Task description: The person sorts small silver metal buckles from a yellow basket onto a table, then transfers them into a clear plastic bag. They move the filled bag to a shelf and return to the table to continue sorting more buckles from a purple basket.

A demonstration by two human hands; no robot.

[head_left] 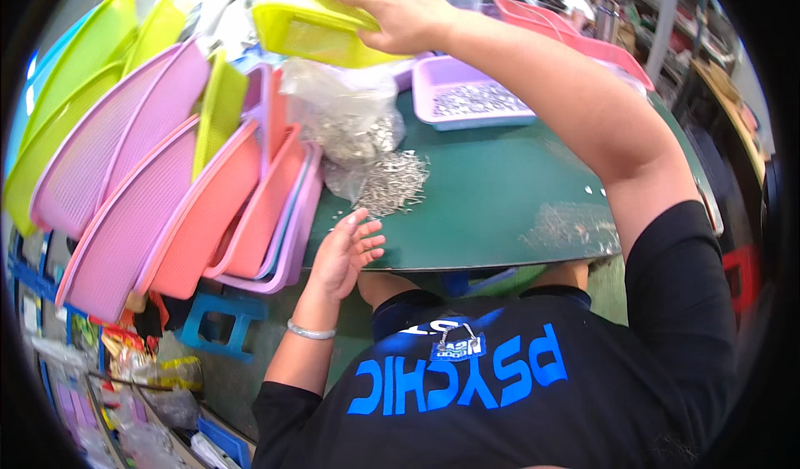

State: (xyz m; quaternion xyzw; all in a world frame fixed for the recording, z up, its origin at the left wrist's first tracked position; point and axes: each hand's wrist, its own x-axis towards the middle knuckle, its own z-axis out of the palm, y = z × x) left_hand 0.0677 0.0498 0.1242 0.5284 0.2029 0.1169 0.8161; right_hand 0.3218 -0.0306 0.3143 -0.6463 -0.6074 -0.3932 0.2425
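My right hand (404, 11) reaches far across the table and grips the rim of a yellow-green plastic basket (321, 36) at the back. Near the front edge, my left hand (342, 256) is raised with its fingers apart and nothing in them. Just beyond it lies a heap of small silvery metal pieces (392, 184), like screws or pins. A clear plastic bag (346, 111) with more metal pieces stands behind that heap. Under my right forearm sits a purple basin (429, 94) partly filled with shiny small parts.
Purple, coral and yellow-green perforated baskets (117, 236) stand stacked along the left. Coral trays (542, 21) are at the back right of the green table (492, 186). A blue stool (221, 323) stands on the left floor, a red stool (742, 277) at the right.
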